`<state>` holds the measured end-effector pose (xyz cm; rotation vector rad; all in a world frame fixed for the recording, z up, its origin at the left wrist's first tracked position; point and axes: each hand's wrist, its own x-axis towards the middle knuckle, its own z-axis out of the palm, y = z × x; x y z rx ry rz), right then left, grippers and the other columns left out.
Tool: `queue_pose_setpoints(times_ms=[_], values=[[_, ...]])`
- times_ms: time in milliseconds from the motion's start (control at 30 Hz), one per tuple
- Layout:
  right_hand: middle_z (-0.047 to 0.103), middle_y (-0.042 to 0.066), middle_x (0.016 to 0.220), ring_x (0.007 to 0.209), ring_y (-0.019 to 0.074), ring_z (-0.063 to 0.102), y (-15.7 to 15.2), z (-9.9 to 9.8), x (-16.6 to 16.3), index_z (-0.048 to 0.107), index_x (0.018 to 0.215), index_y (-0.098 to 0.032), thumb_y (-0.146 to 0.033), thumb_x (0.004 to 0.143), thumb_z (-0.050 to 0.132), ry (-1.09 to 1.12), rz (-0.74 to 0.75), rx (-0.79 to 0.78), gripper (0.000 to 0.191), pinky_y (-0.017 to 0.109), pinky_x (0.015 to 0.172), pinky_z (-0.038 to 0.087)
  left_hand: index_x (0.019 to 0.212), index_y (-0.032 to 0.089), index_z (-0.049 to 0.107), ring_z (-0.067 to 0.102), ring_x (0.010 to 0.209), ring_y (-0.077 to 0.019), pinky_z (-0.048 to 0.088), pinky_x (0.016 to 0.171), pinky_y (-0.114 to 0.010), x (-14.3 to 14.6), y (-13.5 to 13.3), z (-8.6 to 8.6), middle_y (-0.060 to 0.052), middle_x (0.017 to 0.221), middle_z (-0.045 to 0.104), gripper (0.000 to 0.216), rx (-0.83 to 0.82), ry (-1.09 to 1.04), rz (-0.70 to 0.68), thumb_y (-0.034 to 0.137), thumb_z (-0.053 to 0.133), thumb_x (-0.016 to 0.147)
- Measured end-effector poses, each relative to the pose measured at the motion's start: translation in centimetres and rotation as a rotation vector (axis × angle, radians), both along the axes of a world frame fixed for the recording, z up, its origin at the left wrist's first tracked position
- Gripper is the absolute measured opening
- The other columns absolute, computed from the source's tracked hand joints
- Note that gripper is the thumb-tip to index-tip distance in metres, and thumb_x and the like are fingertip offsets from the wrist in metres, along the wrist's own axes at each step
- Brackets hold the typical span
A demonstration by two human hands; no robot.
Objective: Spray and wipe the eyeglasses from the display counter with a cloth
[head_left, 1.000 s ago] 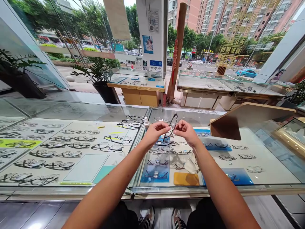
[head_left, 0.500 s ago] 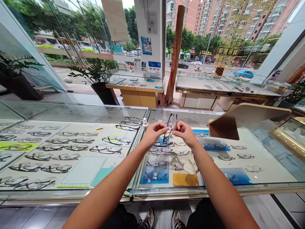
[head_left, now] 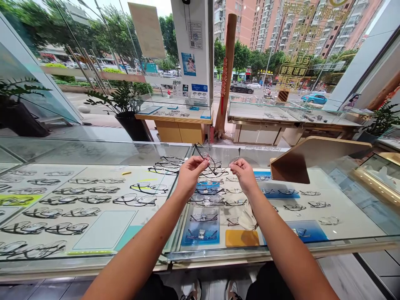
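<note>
Above a glass display counter (head_left: 93, 152) I hold a thin dark-framed pair of glasses (head_left: 208, 158) between both hands. My left hand (head_left: 190, 173) pinches the frame's left side, where a temple arm sticks up and back. My right hand (head_left: 244, 174) pinches the right side, with the other thin temple arm rising from its fingers. The frame is spread roughly level between the two hands. Inside the case below lie rows with several pairs of glasses (head_left: 137, 200) on pale and blue mats.
A folded cloth (head_left: 248, 216) and an orange pad (head_left: 242, 238) lie in the case near me. A tilted wooden stand (head_left: 312, 156) sits on the counter at right. Potted plants (head_left: 131, 108) and more glass counters (head_left: 281, 114) stand beyond, before the street windows.
The glasses, held upright and folded between my hands before, are now opened out and turned roughly level. Both hands have lifted slightly and moved apart.
</note>
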<state>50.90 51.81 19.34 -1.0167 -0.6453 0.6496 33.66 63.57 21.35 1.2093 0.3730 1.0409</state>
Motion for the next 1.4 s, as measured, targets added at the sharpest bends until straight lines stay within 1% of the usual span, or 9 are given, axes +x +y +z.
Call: queue_pose_setpoints(times_ms=[333, 500, 600, 733, 867, 933, 1033, 1200, 1400], values=[[0.065, -0.002, 0.077, 0.065, 0.0118, 0.051, -0.3, 0.2, -0.8, 0.045, 0.070, -0.023, -0.036, 0.059, 0.093, 0.049, -0.014, -0.100, 0.050, 0.026, 0.058, 0.035, 0.082, 0.020, 0.070, 0.071, 0.103, -0.0224, 0.054, 0.094, -0.036, 0.2, 0.1, -0.5, -0.004, 0.095, 0.074, 0.030, 0.169, -0.010, 0.093, 0.040, 0.091, 0.074], [0.052, -0.006, 0.061, 0.051, 0.0089, 0.039, -1.0, 1.1, -1.2, 0.045, 0.069, -0.024, -0.046, 0.070, 0.088, 0.008, 0.016, -0.127, 0.048, 0.025, 0.050, 0.027, 0.086, 0.020, 0.071, 0.071, 0.103, -0.0224, 0.055, 0.096, -0.037, 0.0, 0.3, -0.4, -0.005, 0.098, 0.073, 0.027, 0.235, 0.013, 0.124, 0.039, 0.088, 0.078], [0.051, -0.006, 0.061, 0.050, 0.0084, 0.037, -1.3, 1.5, -1.7, 0.051, 0.072, -0.023, -0.047, 0.076, 0.085, -0.139, 0.026, -0.076, 0.042, 0.025, 0.048, 0.025, 0.088, 0.020, 0.072, 0.070, 0.103, -0.0223, 0.056, 0.096, -0.038, -0.1, 0.0, -0.4, -0.007, 0.101, 0.073, 0.025, 0.311, 0.067, 0.116, 0.040, 0.085, 0.081], [0.057, -0.004, 0.065, 0.055, 0.0101, 0.044, -1.5, 1.8, -2.7, 0.067, 0.084, -0.022, -0.046, 0.079, 0.084, -0.307, 0.074, -0.056, 0.030, 0.025, 0.050, 0.033, 0.090, 0.020, 0.072, 0.071, 0.105, -0.0230, 0.058, 0.098, -0.040, 0.0, -0.8, -0.7, -0.008, 0.105, 0.073, 0.024, 0.376, 0.101, 0.053, 0.041, 0.082, 0.085], [0.073, 0.003, 0.075, 0.052, 0.0124, 0.050, -1.6, 1.9, -3.3, 0.073, 0.103, -0.021, -0.052, 0.082, 0.078, -0.296, 0.221, -0.088, 0.038, 0.028, 0.050, 0.040, 0.090, 0.020, 0.071, 0.070, 0.106, -0.0221, 0.059, 0.099, -0.040, 0.2, -1.1, -1.2, -0.008, 0.106, 0.071, 0.020, 0.423, 0.113, 0.086, 0.039, 0.078, 0.089], [0.076, 0.005, 0.083, 0.056, 0.0137, 0.054, -1.6, 1.8, -3.6, 0.074, 0.113, -0.021, -0.052, 0.083, 0.076, -0.312, 0.259, -0.079, 0.043, 0.030, 0.052, 0.043, 0.090, 0.020, 0.071, 0.070, 0.106, -0.0215, 0.059, 0.099, -0.040, 0.1, -1.2, -1.3, -0.007, 0.106, 0.070, 0.018, 0.455, 0.115, 0.134, 0.037, 0.077, 0.090], [0.069, 0.001, 0.077, 0.064, 0.0151, 0.056, -1.6, 1.4, -3.9, 0.074, 0.128, -0.021, -0.049, 0.086, 0.074, -0.382, 0.274, -0.079, 0.050, 0.030, 0.058, 0.044, 0.091, 0.021, 0.071, 0.070, 0.104, -0.0209, 0.059, 0.099, -0.039, -0.1, -1.3, -1.2, -0.007, 0.106, 0.070, 0.015, 0.534, 0.119, 0.204, 0.035, 0.073, 0.093], [0.052, -0.004, 0.071, 0.067, 0.0143, 0.050, -1.4, 0.8, -3.9, 0.066, 0.143, -0.020, -0.046, 0.090, 0.072, -0.456, 0.233, -0.078, 0.060, 0.031, 0.066, 0.043, 0.094, 0.022, 0.071, 0.071, 0.102, -0.0202, 0.060, 0.095, -0.037, -0.3, -1.4, -1.1, -0.006, 0.105, 0.072, 0.011, 0.660, 0.152, 0.284, 0.033, 0.071, 0.096], [0.050, -0.005, 0.071, 0.068, 0.0150, 0.048, -1.6, 1.3, -3.0, 0.055, 0.153, -0.017, -0.045, 0.091, 0.070, -0.422, 0.048, -0.040, 0.070, 0.032, 0.070, 0.043, 0.097, 0.022, 0.071, 0.072, 0.102, -0.0205, 0.059, 0.094, -0.036, -0.3, -1.2, -1.2, -0.006, 0.105, 0.074, 0.012, 0.708, 0.197, 0.247, 0.034, 0.067, 0.098]])
